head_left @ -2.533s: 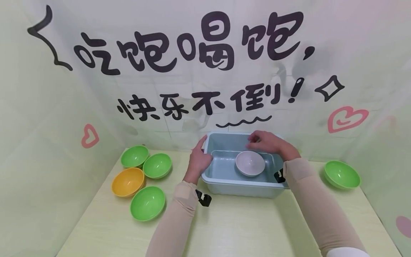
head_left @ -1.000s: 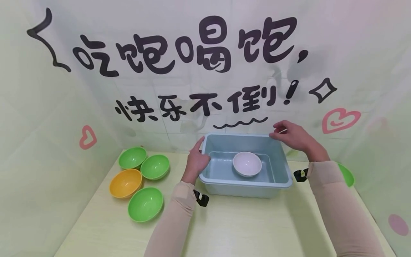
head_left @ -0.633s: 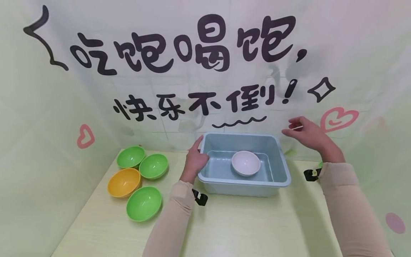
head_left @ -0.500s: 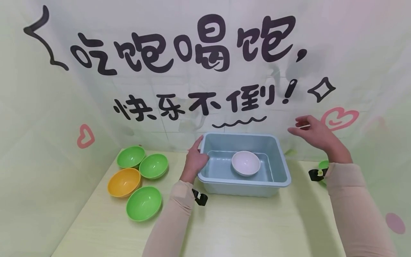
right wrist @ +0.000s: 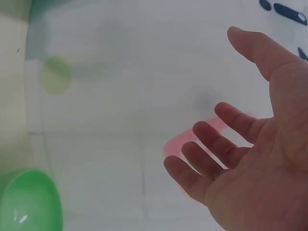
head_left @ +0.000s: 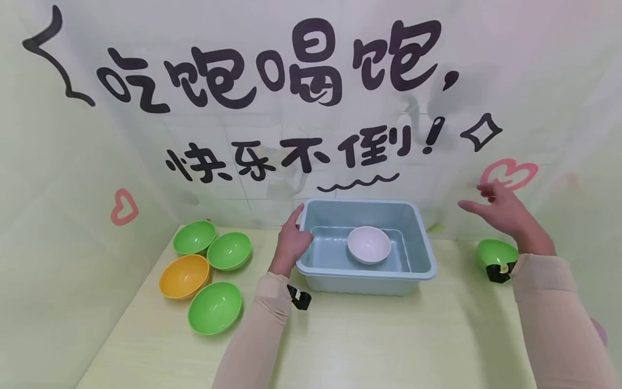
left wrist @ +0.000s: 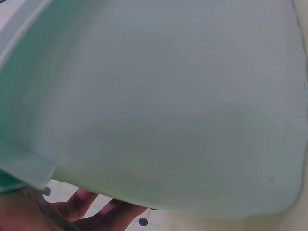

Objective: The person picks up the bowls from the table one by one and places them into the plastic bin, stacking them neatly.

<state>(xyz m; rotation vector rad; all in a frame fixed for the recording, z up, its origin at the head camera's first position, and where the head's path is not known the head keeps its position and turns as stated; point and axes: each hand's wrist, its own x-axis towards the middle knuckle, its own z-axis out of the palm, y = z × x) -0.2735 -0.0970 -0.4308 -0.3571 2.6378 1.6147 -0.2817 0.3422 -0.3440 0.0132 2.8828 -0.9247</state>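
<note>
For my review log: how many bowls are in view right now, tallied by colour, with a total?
Green bowls: 4 (three on the left, one partly hidden on the right)
Orange bowl: 1
White bowl: 1 (inside the blue tub)
Total: 6 bowls
</note>
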